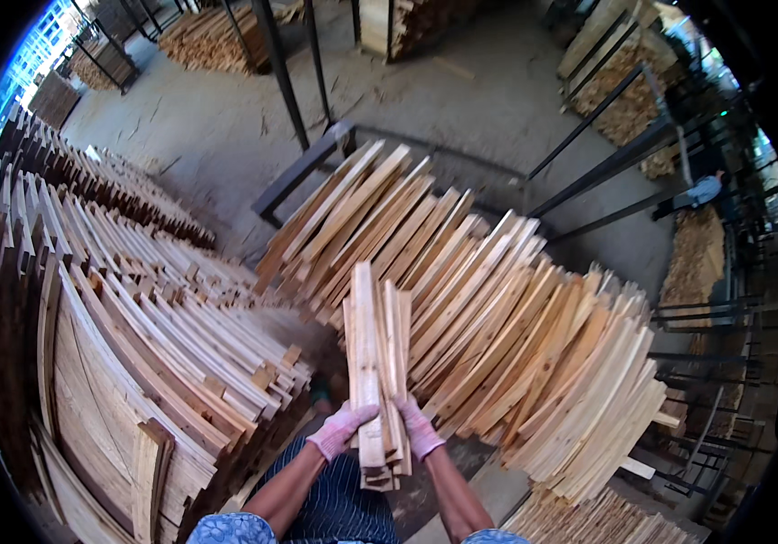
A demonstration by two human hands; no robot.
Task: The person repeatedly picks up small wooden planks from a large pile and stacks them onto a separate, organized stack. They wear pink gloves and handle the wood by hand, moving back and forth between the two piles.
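As the left hand (343, 430) and right hand (420, 428) clasp slats (366, 349), these look plain.

No text, label, number or sign can be read — none anywhere.

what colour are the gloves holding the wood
Light pink gloves, best seen in the head view.

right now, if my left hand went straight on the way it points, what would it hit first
The bundle of wooden strips that the left hand is gripping; past it, probably the stack of strips beyond, though depth is unclear.
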